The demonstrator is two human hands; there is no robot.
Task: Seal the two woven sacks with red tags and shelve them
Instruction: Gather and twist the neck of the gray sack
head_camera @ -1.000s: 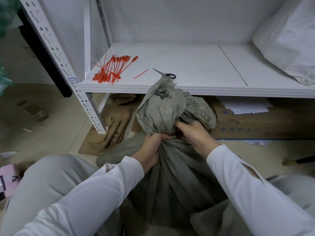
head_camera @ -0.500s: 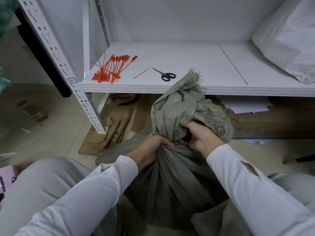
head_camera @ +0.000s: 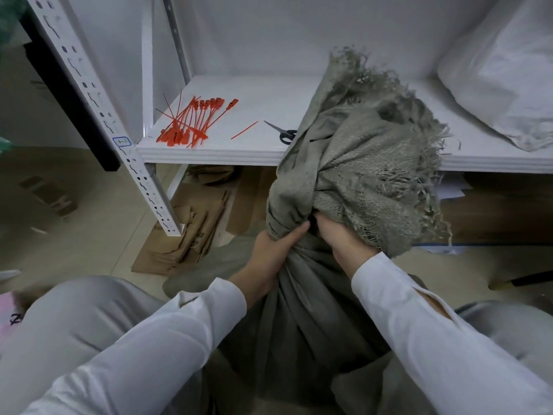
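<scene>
Head view: in front of the shelf, the grey sack stands on the floor, its contents hidden. A white sack lies on the shelf's right end. The left hand and right hand both grip the gathered neck, so bunching looks to be in hand. Next, I judge, one hand must let go to fetch one of the red tags on the shelf's left end, near the scissors.

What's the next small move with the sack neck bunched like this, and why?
Probably hold the neck of the grey sack with the right hand alone and free the left hand to fetch one of the red tags from the shelf. Both hands grip the gathered neck, no tag is visible on it, and the tags lie to the left, nearer that hand.
</scene>
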